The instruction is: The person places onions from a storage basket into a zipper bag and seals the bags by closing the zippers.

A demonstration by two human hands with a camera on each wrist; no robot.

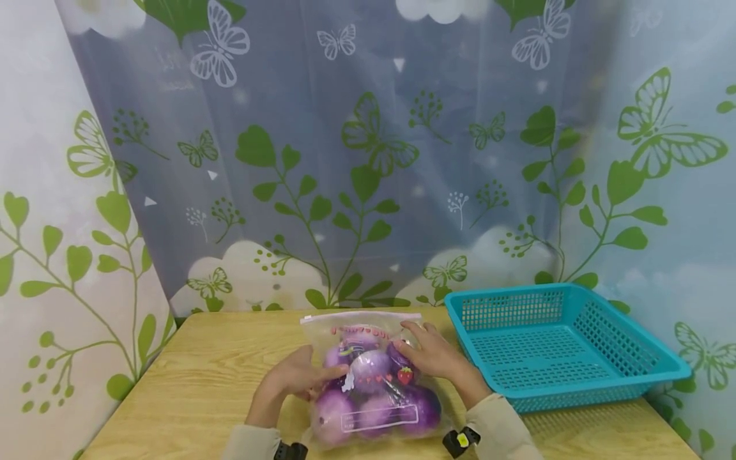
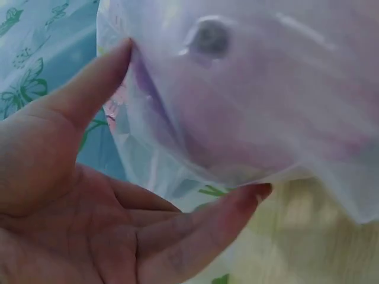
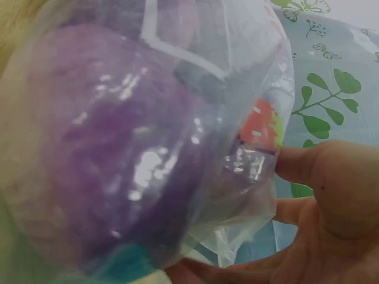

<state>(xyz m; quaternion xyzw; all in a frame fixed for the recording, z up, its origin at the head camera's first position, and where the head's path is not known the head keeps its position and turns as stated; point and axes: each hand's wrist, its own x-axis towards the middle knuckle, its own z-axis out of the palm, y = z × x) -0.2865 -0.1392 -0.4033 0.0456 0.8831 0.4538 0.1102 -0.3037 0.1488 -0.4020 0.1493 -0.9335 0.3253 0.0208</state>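
Observation:
A frosted see-through zip bag [image 1: 368, 326] stands out in the middle of the table, full of several round purple things [image 1: 374, 367] that look like fruit or vegetables. Printed on its front are a strawberry and a white-framed label; the white zip strip runs along its far edge. My left hand [image 1: 296, 374] holds the bag's left side, thumb on the front and fingers around the side and underneath. On the other side my right hand [image 1: 431, 350] grips the upper right part, with thumb and fingers on either face in the right wrist view. A purple round with a dark spot [image 2: 211, 38] shows through the plastic.
A turquoise perforated plastic basket [image 1: 558, 348] sits at the right of the wooden table [image 1: 201, 364], close to my right forearm. A curtain [image 1: 322, 160] printed with leaves and butterflies hangs behind the table and along its sides.

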